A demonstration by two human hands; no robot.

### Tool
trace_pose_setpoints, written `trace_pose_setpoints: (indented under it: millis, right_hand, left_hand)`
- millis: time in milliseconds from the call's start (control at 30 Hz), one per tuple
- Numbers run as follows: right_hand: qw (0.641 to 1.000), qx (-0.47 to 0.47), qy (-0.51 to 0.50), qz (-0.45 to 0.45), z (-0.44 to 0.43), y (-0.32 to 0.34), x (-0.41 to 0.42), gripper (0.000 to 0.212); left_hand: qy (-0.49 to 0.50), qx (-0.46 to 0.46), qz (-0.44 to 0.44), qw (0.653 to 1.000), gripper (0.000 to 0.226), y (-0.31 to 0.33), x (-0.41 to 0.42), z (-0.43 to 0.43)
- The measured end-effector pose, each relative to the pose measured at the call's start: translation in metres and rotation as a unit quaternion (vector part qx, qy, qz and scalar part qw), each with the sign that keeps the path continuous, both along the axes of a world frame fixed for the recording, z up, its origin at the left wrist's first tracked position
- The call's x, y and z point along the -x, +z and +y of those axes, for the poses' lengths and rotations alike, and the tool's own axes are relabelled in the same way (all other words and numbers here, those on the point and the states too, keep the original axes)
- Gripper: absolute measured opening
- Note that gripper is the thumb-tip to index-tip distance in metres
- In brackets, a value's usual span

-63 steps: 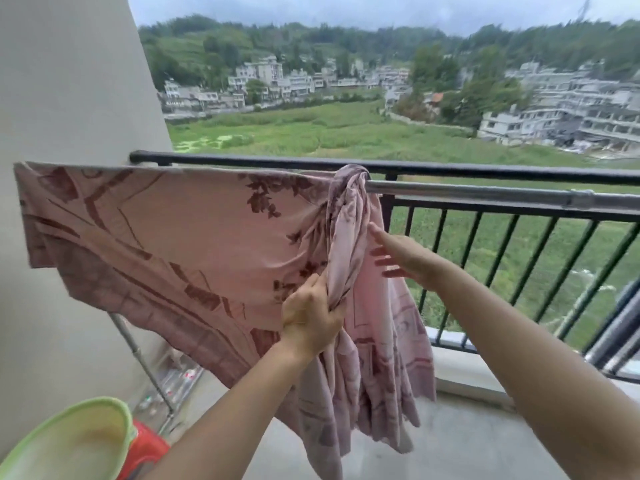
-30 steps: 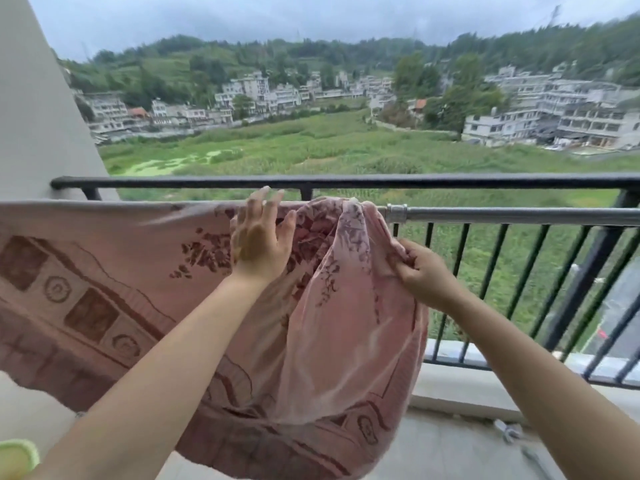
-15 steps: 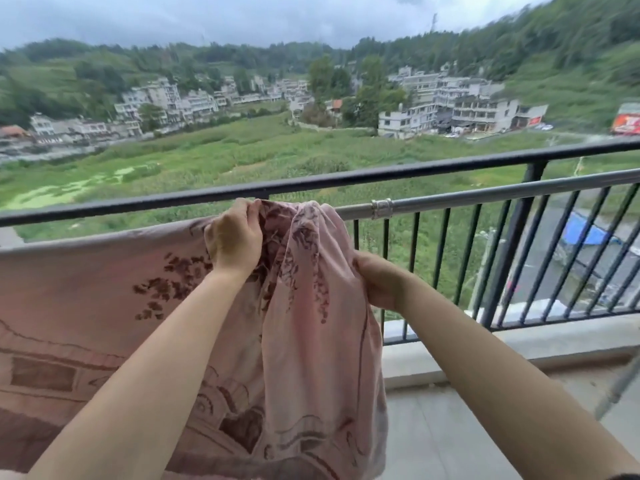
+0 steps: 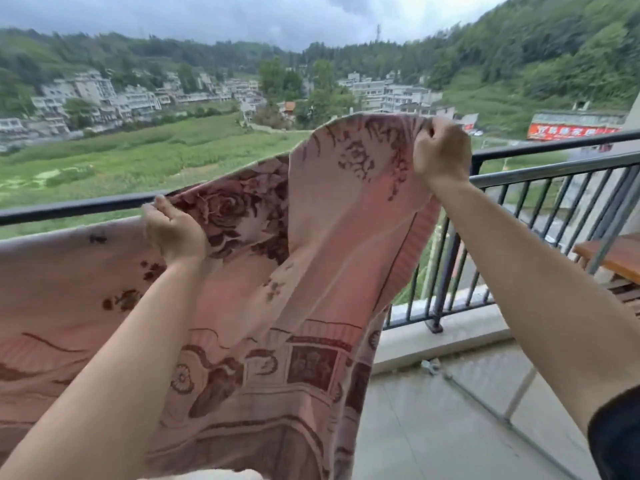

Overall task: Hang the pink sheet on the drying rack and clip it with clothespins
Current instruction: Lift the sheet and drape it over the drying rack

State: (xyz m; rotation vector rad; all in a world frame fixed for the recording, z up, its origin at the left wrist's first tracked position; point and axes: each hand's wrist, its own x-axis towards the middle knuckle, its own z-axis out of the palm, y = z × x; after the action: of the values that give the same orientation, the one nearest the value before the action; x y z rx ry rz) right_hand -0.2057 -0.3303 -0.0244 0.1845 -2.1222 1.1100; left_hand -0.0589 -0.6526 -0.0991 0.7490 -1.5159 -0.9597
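Note:
The pink sheet (image 4: 311, 271) with dark red flower patterns hangs over the drying rack bar on the left, which it hides there. My left hand (image 4: 175, 230) grips the sheet's top edge at the bar. My right hand (image 4: 441, 150) grips the sheet's far end and holds it lifted above the rail level. The bare grey rack bar (image 4: 554, 168) runs on to the right, just under the black balcony railing (image 4: 79, 206). No clothespins are in view.
The railing's black vertical bars (image 4: 446, 271) and a low concrete curb (image 4: 450, 337) bound the tiled balcony floor (image 4: 433, 427). A wooden bench (image 4: 613, 258) stands at the far right. The rack's lower metal leg (image 4: 485, 400) crosses the floor. Fields and buildings lie beyond.
My right hand has pulled the bunched end of the sheet up and to the right, spreading it open. My left hand stays gripping the top edge at the bar. The view has swung right.

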Motion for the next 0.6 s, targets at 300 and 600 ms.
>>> trace_pose_setpoints:
  millis: [300,600]
  right_hand:
    - [0.911,-0.045,0.064,-0.406,0.107,-0.114,0.009,0.032]
    - [0.863,0.022,0.263,-0.432,0.151,-0.137,-0.001,0.037]
  left_hand:
    - [0.042,0.244,-0.147,0.958,0.027,-0.034,0.012,0.055]
    - [-0.134,0.487,-0.167,0.847,0.044,-0.024,0.081,0.193]
